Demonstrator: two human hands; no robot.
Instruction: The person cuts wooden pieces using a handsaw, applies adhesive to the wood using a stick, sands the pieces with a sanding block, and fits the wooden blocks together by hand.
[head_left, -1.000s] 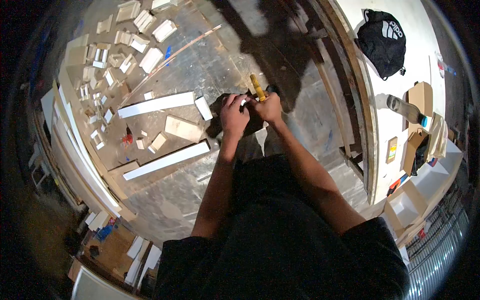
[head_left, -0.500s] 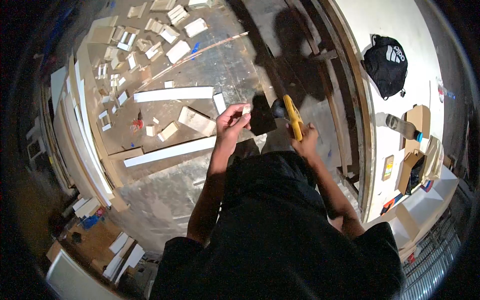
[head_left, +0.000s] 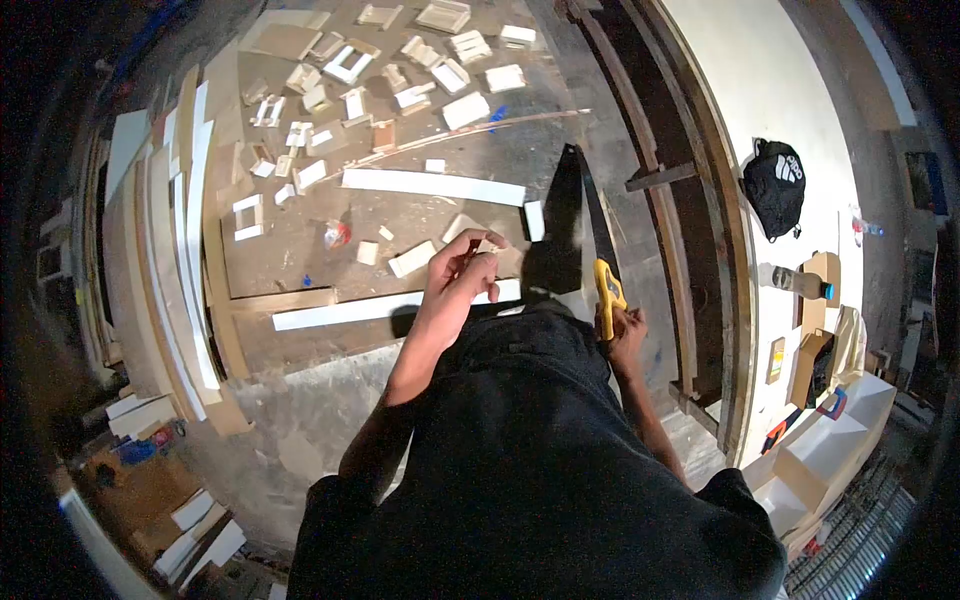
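My right hand (head_left: 626,332) grips a handsaw by its yellow handle (head_left: 609,292). The saw's dark blade (head_left: 598,225) points away from me, over the floor. In front of my body, my left hand (head_left: 455,290) pinches a small pale wood piece (head_left: 490,246) between thumb and fingers; most of the piece is hidden. Below and beyond that hand lies a long white strip (head_left: 350,312) on the floor, with a small wood block (head_left: 412,259) nearby. Another white strip (head_left: 430,185) lies further off, a short white piece (head_left: 534,221) at its right end.
Several small wooden assemblies (head_left: 352,62) lie scattered across the far floor. Long boards (head_left: 190,240) are stacked at the left. Along the right runs a wooden frame (head_left: 735,260) beside a white surface holding a black drawstring bag (head_left: 774,188), a bottle (head_left: 800,283) and cardboard boxes (head_left: 815,365).
The saw has swung so its blade now points forward, and my right hand has come lower in view. My left hand still pinches the wood piece. The view has shifted.
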